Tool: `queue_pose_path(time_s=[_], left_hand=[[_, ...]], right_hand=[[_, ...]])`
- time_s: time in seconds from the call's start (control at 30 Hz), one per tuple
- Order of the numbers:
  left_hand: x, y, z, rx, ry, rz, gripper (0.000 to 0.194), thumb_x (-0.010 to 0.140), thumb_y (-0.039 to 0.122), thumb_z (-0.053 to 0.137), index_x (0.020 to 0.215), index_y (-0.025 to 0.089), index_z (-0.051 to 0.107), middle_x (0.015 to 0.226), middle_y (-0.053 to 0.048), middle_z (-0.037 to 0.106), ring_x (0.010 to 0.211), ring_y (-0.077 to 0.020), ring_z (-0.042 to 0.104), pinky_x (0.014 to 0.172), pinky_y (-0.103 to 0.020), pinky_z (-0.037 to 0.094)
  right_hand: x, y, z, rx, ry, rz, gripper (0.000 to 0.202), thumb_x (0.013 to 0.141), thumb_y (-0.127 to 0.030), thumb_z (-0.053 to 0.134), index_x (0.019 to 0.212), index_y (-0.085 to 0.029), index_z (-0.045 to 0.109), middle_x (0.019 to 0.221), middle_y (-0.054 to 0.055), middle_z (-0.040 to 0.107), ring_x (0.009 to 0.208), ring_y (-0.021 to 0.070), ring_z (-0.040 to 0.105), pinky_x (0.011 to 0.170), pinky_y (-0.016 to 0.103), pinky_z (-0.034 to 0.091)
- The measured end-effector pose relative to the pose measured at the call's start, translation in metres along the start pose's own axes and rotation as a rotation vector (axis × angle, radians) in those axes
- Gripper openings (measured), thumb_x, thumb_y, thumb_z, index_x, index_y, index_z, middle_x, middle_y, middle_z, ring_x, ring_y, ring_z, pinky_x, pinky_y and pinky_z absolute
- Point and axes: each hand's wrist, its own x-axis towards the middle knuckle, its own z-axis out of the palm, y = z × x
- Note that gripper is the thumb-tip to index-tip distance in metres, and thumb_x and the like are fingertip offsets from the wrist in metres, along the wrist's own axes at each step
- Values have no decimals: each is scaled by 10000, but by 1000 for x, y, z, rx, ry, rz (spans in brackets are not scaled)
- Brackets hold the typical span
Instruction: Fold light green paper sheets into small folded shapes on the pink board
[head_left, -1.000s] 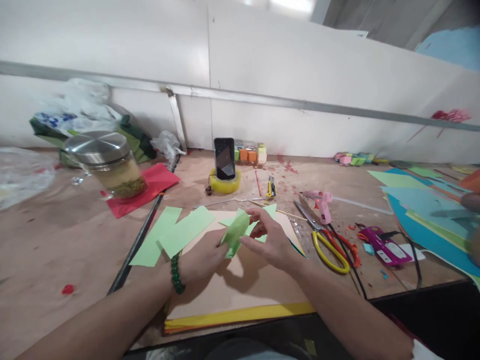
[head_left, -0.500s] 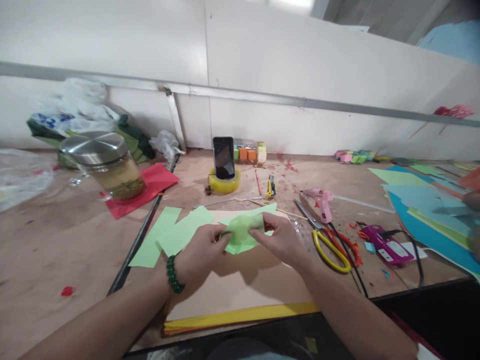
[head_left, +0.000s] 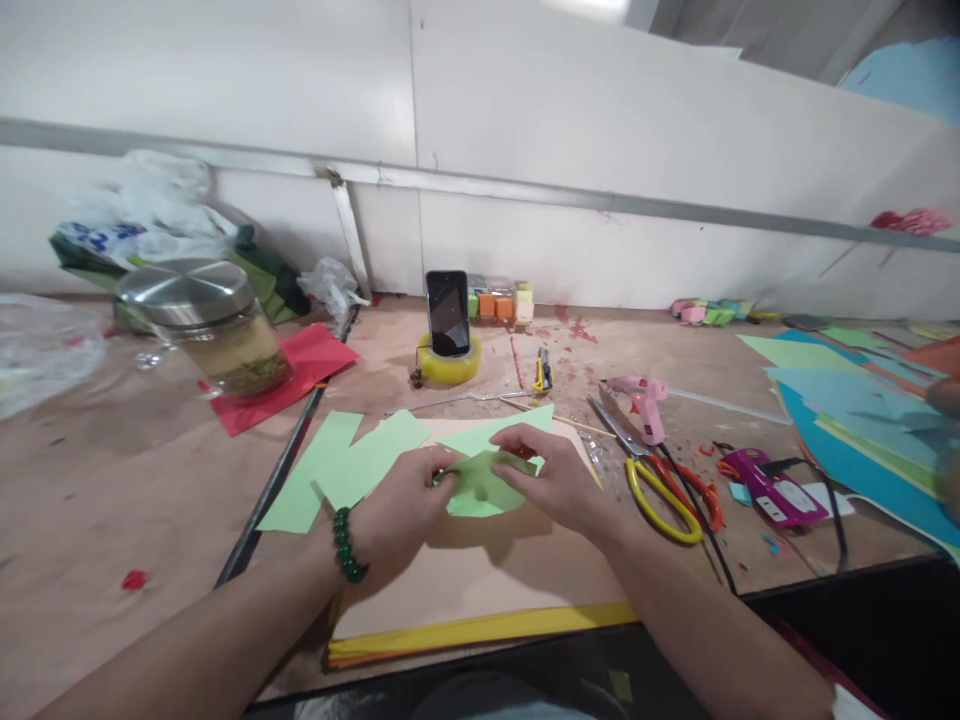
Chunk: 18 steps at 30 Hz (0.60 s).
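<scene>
A piece of light green paper (head_left: 484, 488), bent into a curve, is held between both hands above a stack of pale sheets (head_left: 480, 580). My left hand (head_left: 409, 495) pinches its left end between thumb and fingers; a green bead bracelet (head_left: 346, 545) circles that wrist. At the right end, my right hand (head_left: 551, 475) grips the paper with thumb and curled fingers. More flat light green paper pieces (head_left: 311, 475) lie left of and behind the hands. The fingertips are partly hidden by the paper.
Right of the stack lie yellow-handled scissors (head_left: 664, 500), a pink glue gun (head_left: 645, 405) and a purple power strip (head_left: 772, 485). Behind, a phone (head_left: 448, 315) leans in a yellow tape roll (head_left: 450, 365) near a utility knife (head_left: 543, 370). A lidded glass jar (head_left: 232, 340) stands on red paper (head_left: 322, 355).
The green paper has tipped from facing me to a flatter, more bent shape. My right fingers have shifted slightly left over its top edge; the left hand stays nearly in place.
</scene>
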Motion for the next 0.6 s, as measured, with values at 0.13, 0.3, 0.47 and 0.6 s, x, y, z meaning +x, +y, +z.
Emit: queue_pose_path(time_s=[0.13,0.3,0.47,0.6], left_hand=[[0,-1,0,20,-9,28,370,725,146,403,855,181,747,870,-39,733,843,-195,613,801,-302,467],[1,-2,0,-18,32,53,408,719,115,411,920,195,756,919,-38,743,861,-192,630,810,-308,468],[2,-4,1,36,133,42,362,732,115,436,888,188,755,817,-30,724,779,-172,622,731,-278,478],[2,-4,2,47,219,75,331,734,99,472,878,200,752,757,-6,688,711,-142,615,679,-247,494]], right_hand=[[0,-1,1,49,-118,-114,168,769,-117,552,861,-190,671,807,28,703,738,153,645,656,251,498],[0,0,1,68,-129,-231,277,723,-28,480,806,-203,677,843,36,685,773,149,655,697,256,512],[1,1,0,38,-35,-220,273,690,-15,480,798,-195,654,776,23,672,742,152,640,675,254,508],[0,2,4,19,-11,-300,286,671,5,477,755,-199,658,787,28,671,722,145,634,632,233,503]])
